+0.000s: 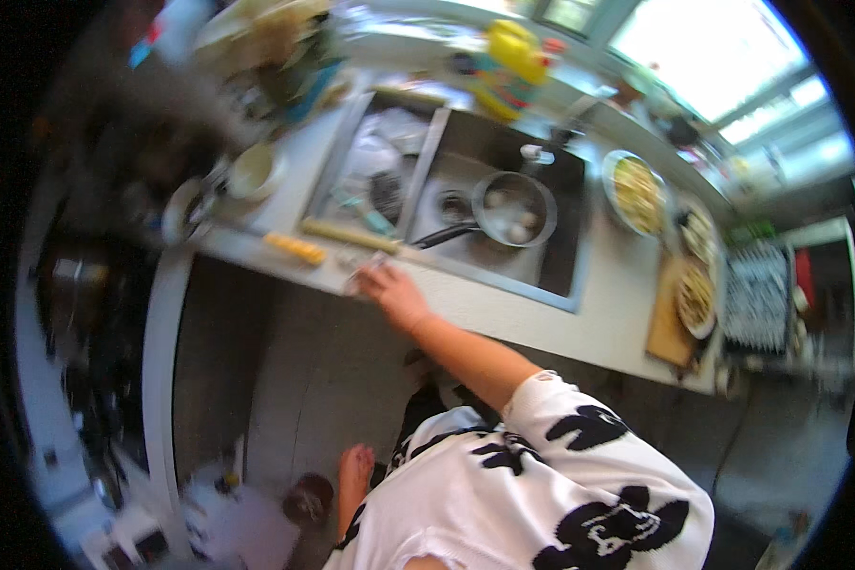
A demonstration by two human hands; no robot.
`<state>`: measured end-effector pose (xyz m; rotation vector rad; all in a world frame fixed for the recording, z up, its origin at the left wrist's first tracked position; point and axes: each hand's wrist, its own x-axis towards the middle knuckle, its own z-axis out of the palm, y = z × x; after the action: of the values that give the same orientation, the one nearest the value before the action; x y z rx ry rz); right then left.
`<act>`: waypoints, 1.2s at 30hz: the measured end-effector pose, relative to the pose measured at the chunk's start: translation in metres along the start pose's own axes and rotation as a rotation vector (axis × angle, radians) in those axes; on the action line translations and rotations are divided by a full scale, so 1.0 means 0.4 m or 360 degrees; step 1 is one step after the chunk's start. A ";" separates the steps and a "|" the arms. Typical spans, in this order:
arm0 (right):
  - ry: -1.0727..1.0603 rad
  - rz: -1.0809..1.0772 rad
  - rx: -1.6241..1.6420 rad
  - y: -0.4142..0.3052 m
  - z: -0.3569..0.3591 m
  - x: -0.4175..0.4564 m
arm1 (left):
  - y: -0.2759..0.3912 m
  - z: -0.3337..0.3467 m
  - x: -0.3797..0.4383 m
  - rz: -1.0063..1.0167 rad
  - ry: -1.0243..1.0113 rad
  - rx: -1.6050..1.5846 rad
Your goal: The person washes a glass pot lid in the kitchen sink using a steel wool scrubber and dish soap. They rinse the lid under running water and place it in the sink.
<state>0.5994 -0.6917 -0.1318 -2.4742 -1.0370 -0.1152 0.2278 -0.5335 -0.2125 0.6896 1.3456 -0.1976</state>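
Observation:
My right hand (397,296) reaches over the counter's front edge, just in front of the double sink (434,164). Its fingertips are at a small, crumpled, see-through item (360,265), too blurred to name; whether they grip it I cannot tell. Left of them lies a utensil with a yellow handle (296,249). In the right basin sits a saucepan (514,208) with a black handle, holding several pale round pieces in liquid. A teal-handled tool (367,214) and white plastic bags (388,146) lie in the left basin. My left hand (357,463) hangs low beside my body, away from the counter.
Behind the sink stands a yellow jug (511,68). To the right are a bowl of cut yellowish food (638,192), a wooden cutting board (670,313), a plate of food (696,303) and a dish rack (755,299). A pale bowl (255,173) sits at the left.

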 end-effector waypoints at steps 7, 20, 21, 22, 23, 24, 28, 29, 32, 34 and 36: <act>0.0079 0.0403 0.0001 0.089 -0.202 -0.383 | -0.006 -0.125 0.120 0.0169 -0.0144 0.0943; 0.0616 0.1782 -0.0810 0.484 -0.379 -0.756 | 0.173 0.407 -0.100 0.0299 -0.0350 0.0773; 0.0624 0.1807 -0.0816 0.548 -0.394 -0.753 | 0.162 0.426 -0.121 0.0350 -0.0356 0.0761; 0.0629 0.1824 -0.0819 0.614 -0.406 -0.753 | 0.151 0.450 -0.139 0.0374 -0.0355 0.0802; 0.0599 0.1860 -0.0869 0.672 -0.419 -0.743 | 0.144 0.469 -0.161 0.0407 -0.0332 0.0833; 0.0574 0.1887 -0.0904 0.722 -0.416 -0.735 | 0.144 0.487 -0.184 0.0452 -0.0297 0.0860; 0.0726 0.1961 -0.0777 0.776 -0.390 -0.652 | 0.143 0.596 -0.254 0.0820 -0.0280 0.1003; 0.0764 0.1910 -0.0748 0.761 -0.395 -0.632 | 0.151 0.639 -0.281 0.0911 -0.0270 0.1057; 0.0577 0.1661 -0.0537 0.698 -0.412 -0.629 | 0.172 0.770 -0.315 0.1135 -0.0387 0.1144; 0.0509 0.1413 -0.0380 0.634 -0.421 -0.649 | 0.192 0.857 -0.303 0.1271 -0.0500 0.1228; 0.0438 0.1232 -0.0293 0.572 -0.452 -0.698 | 0.209 0.946 -0.251 0.1396 -0.0637 0.1312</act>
<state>0.5764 -1.0948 -0.1244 -2.7375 0.0784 -0.2996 0.5585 -0.7049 -0.0662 1.7598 0.4459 -0.1592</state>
